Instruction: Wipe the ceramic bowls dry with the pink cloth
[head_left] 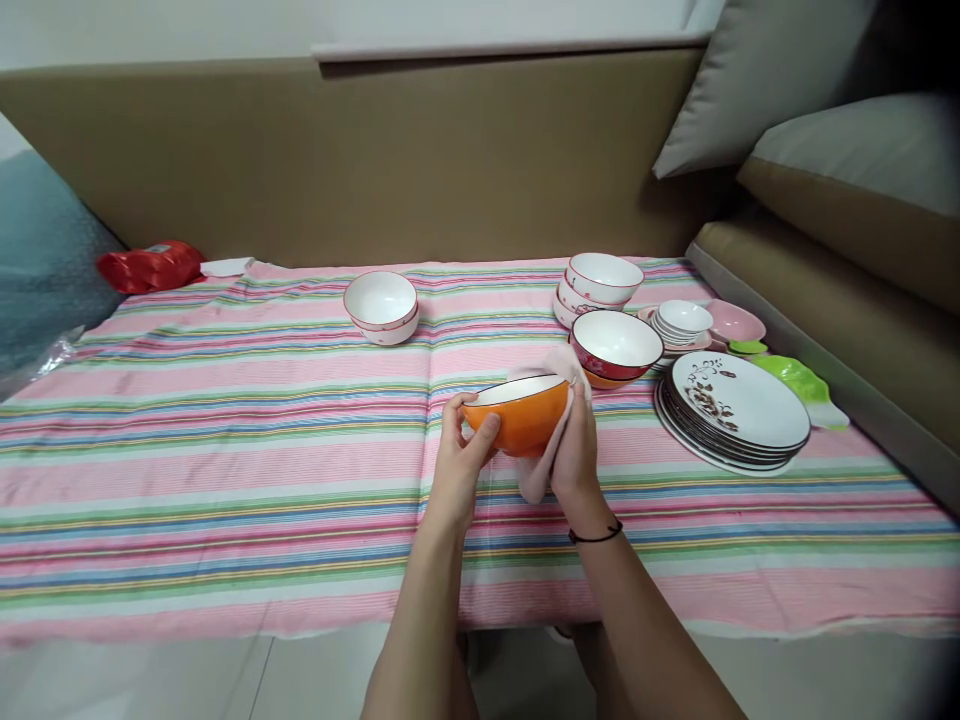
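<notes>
An orange bowl [517,415] with a white inside is held above the striped cloth near the table's middle. My left hand [459,450] grips its left side, thumb on the outer wall and fingers curled at the rim. My right hand [576,450] is closed around a pale pink cloth [536,475] and presses it against the bowl's right side and underside. A black band sits on my right wrist.
The striped tablecloth [225,420] covers the table. Two stacked white bowls [381,305] stand at the back centre. To the right are red-rimmed bowls [615,345], a bowl stack [600,280], small saucers [681,322], a plate stack [739,410], and pink and green dishes. A red object [150,265] lies far left.
</notes>
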